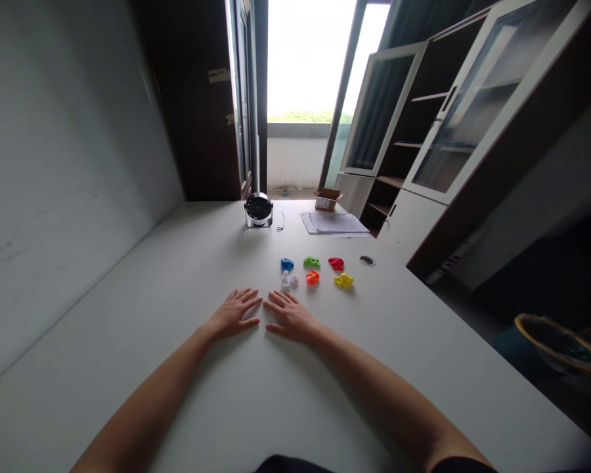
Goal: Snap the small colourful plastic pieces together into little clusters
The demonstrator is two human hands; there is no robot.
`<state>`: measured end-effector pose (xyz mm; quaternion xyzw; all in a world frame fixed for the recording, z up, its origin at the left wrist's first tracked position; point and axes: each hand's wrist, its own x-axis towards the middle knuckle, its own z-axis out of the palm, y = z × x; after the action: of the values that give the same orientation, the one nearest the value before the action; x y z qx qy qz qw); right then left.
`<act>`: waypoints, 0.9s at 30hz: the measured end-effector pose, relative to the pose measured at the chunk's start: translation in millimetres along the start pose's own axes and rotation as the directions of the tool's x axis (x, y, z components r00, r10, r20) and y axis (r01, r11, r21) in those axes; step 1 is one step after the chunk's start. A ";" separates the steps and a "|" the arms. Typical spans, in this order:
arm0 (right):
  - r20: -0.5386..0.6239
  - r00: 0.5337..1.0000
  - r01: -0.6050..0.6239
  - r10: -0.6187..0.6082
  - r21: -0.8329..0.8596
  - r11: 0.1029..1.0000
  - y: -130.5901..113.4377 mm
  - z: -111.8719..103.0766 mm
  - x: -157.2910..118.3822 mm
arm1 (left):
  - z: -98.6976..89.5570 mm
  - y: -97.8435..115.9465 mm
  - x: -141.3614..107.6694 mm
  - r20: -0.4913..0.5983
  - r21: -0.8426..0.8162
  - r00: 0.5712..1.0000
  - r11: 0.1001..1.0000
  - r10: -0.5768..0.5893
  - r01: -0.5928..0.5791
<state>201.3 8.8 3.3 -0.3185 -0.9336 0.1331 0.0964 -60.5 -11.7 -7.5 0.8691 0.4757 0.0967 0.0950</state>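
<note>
Left hand (234, 314) and right hand (290, 317) lie palm down on the white desk (128, 315), holding nothing, with fingers spread and fingertips almost touching. Just ahead, small plastic pieces stand in two rows, apparently separated so each one is easy to see: blue piece (287, 264), green piece (312, 262), red piece (336, 263), then pale translucent piece (288, 280), orange piece (312, 277), yellow piece (343, 280). The pale piece, nearest the right hand, is hard to make out. Their exact shapes are unclear. Farther away stand a round black-and-silver desk fan (259, 210) and white paper sheets (332, 223).
</note>
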 end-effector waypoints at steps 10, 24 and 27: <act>-0.002 1.000 -0.002 0.002 0.013 1.000 -1.3 -1.9 -1.2 | 1.7 -1.4 0.2 -0.025 -0.005 1.000 1.000 0.016 -0.016; 0.002 1.000 -0.004 0.004 0.010 1.000 0.2 -0.4 -0.1 | -0.6 0.8 0.2 -0.007 0.000 1.000 1.000 0.004 -0.004; 0.003 1.000 -0.006 0.006 0.011 1.000 0.5 -0.1 -0.2 | -0.4 0.5 0.3 -0.011 -0.003 1.000 1.000 0.008 -0.008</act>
<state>201.8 9.0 3.3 -0.3208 -0.9319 0.1390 0.0963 -60.0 -11.7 -7.0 0.8702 0.4728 0.1023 0.0933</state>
